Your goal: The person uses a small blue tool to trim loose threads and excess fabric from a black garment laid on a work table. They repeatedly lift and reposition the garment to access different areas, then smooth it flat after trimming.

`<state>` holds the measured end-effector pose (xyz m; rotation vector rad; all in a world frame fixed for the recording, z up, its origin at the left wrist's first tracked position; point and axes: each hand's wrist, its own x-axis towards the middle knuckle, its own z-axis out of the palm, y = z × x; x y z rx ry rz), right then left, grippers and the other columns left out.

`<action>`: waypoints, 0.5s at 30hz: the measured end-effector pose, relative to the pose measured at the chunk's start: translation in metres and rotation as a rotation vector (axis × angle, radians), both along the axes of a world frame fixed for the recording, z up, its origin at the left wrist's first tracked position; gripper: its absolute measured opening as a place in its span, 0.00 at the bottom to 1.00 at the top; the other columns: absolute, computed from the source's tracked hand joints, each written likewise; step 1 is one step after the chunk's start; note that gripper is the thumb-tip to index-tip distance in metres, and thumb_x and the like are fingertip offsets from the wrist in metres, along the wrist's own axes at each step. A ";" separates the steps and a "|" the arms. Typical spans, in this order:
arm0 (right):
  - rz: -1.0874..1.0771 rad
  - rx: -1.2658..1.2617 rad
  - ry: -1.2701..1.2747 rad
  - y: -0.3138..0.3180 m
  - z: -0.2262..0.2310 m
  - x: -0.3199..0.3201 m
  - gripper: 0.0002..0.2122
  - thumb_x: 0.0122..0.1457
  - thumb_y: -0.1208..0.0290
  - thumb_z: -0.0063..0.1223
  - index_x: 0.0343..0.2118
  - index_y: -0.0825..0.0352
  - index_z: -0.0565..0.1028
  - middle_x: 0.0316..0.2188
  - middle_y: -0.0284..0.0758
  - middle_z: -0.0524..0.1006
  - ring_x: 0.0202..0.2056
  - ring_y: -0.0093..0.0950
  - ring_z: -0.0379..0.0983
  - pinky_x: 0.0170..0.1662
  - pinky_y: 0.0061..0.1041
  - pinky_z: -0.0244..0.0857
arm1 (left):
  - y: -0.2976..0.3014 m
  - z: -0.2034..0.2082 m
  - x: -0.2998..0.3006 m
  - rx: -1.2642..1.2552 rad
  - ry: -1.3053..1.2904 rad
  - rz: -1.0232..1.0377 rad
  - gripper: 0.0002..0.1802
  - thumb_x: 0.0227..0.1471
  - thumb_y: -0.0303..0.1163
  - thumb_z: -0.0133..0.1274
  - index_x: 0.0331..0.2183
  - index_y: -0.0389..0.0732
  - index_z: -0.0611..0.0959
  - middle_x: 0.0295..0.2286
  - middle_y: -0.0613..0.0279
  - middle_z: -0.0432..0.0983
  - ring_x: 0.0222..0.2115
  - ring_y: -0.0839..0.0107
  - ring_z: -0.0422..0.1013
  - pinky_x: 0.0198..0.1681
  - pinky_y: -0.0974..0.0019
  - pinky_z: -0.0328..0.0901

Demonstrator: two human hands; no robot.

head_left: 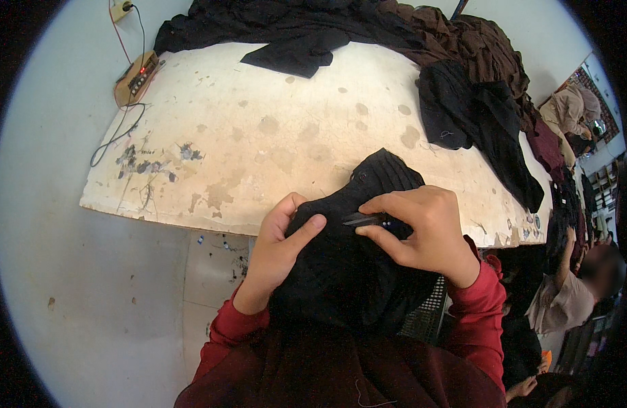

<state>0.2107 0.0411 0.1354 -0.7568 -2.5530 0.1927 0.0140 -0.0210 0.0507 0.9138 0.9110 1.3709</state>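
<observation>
At the near edge of the pale table, our left hand pinches a black garment, thumb on top and fingers tucked behind. Our right hand pinches a small pair of snips between thumb and forefinger, with the points over the cloth and aimed toward the left thumb. The garment lies between both hands, its far end over the tabletop and the rest hanging toward our lap. Dark metal sits against black cloth, so we cannot tell whether the blades touch it.

We judge that the points could nick the fabric if a fold rode up between them, or prick our left thumb if the right hand slipped. Should the left pinch loosen, the hanging weight could drag the cloth out of place under the blades.

Beyond our hands, black clothes lie along the far edge, brown cloth is heaped at the far right, and another black piece rests nearer us on that side. A power box with a red light sits at the table's left edge.
</observation>
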 end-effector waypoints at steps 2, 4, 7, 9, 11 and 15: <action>-0.011 0.005 0.010 -0.002 -0.001 -0.002 0.07 0.46 0.65 0.62 0.26 0.60 0.78 0.17 0.32 0.76 0.18 0.31 0.74 0.21 0.27 0.64 | -0.001 -0.001 0.001 0.007 0.015 0.019 0.07 0.56 0.30 0.54 0.29 0.41 0.72 0.24 0.73 0.70 0.26 0.86 0.63 0.31 0.79 0.59; -0.014 0.007 0.019 -0.002 -0.001 -0.003 0.07 0.46 0.65 0.62 0.26 0.60 0.78 0.17 0.32 0.76 0.18 0.31 0.74 0.21 0.27 0.65 | -0.001 0.000 0.002 0.007 0.013 0.027 0.07 0.56 0.30 0.54 0.29 0.42 0.72 0.24 0.73 0.70 0.26 0.86 0.63 0.31 0.80 0.59; -0.002 0.014 0.028 -0.002 -0.002 -0.003 0.07 0.46 0.65 0.62 0.27 0.60 0.78 0.17 0.32 0.76 0.18 0.31 0.74 0.21 0.27 0.65 | -0.001 0.000 0.003 0.006 -0.013 0.022 0.07 0.56 0.29 0.54 0.29 0.41 0.72 0.24 0.73 0.70 0.26 0.86 0.63 0.31 0.80 0.59; 0.008 0.027 0.033 0.000 -0.003 -0.003 0.07 0.46 0.65 0.62 0.27 0.60 0.78 0.18 0.31 0.76 0.18 0.31 0.74 0.21 0.27 0.64 | -0.001 0.000 0.003 0.017 -0.026 0.018 0.07 0.56 0.29 0.54 0.29 0.41 0.72 0.25 0.73 0.70 0.26 0.86 0.63 0.31 0.80 0.59; 0.014 0.001 -0.003 0.001 -0.003 -0.002 0.07 0.47 0.65 0.62 0.28 0.60 0.78 0.18 0.31 0.77 0.19 0.31 0.74 0.22 0.26 0.65 | -0.002 0.001 0.003 0.011 -0.026 0.022 0.06 0.56 0.29 0.54 0.30 0.41 0.72 0.25 0.73 0.70 0.26 0.86 0.63 0.31 0.80 0.59; -0.012 -0.127 0.168 0.006 -0.003 -0.001 0.09 0.46 0.66 0.63 0.30 0.61 0.79 0.22 0.32 0.78 0.22 0.30 0.76 0.25 0.24 0.67 | -0.004 -0.002 -0.001 -0.015 -0.054 0.007 0.06 0.56 0.29 0.53 0.31 0.41 0.73 0.25 0.73 0.71 0.27 0.86 0.64 0.31 0.79 0.60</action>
